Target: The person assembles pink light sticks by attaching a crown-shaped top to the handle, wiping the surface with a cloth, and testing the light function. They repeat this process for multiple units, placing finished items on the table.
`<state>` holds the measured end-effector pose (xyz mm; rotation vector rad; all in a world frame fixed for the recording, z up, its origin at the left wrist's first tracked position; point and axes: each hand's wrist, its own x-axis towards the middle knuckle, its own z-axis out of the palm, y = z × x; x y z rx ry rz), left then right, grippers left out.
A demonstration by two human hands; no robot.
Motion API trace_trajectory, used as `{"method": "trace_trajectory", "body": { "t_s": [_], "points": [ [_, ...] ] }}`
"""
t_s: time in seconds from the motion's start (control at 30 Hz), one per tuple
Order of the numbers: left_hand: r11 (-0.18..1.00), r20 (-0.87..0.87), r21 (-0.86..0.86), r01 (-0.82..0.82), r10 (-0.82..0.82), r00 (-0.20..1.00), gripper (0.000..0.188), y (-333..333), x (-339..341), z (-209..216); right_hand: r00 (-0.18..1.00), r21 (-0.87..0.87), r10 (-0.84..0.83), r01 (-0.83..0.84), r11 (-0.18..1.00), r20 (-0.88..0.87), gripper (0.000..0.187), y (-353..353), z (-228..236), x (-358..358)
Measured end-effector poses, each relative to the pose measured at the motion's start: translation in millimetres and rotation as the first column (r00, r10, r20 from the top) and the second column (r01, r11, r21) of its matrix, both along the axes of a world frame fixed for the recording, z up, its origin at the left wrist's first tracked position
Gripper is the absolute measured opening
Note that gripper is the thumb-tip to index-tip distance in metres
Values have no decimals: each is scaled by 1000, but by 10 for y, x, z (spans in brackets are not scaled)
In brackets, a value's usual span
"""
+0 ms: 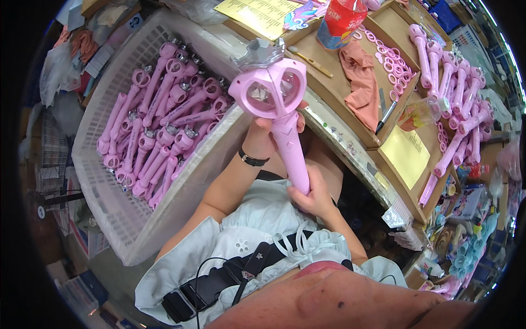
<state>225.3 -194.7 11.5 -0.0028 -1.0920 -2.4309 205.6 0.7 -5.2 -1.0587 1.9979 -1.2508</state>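
A pink toy wand (291, 153) stands tilted in front of me, its round head framing clear windows and topped by a silver crown (261, 54). My left hand (261, 141) is closed around the neck just under the head, with some fingers hidden behind it. Lower down, my right hand (314, 193) grips the bottom end of the handle, thumb along its side. Similar pink wands (159, 129) with silver crowns lie heaped in a white plastic basket (101, 205) to the left of my left hand.
On the right, cardboard trays (329, 82) hold pink rings (392, 63), a salmon cloth (359, 82), a black marker (387, 116) and a yellow-handled tool (311, 61). A red-labelled bottle (341, 24) stands at the back. More pink wand parts (460, 82) are piled at far right.
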Motion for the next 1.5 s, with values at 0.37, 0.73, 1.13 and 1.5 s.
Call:
{"method": "trace_trajectory", "body": {
  "t_s": [0.37,0.73,1.13,1.5],
  "points": [
    [971,-70,175,162,-152,986,86,143,61,-153,606,-323,-298,71,944,-738,45,-517,670,-302],
    [999,-50,2,54,-54,997,96,-11,74,-97,926,-477,-341,228,849,-163,16,-52,201,-221],
    [995,254,-31,93,-83,964,51,125,-137,65,946,10,-317,317,948,66,47,-106,-305,224],
    [992,88,10,127,-127,988,68,-190,-133,-43,847,-15,8,1,1000,532,42,130,-223,29]
  ]
}}
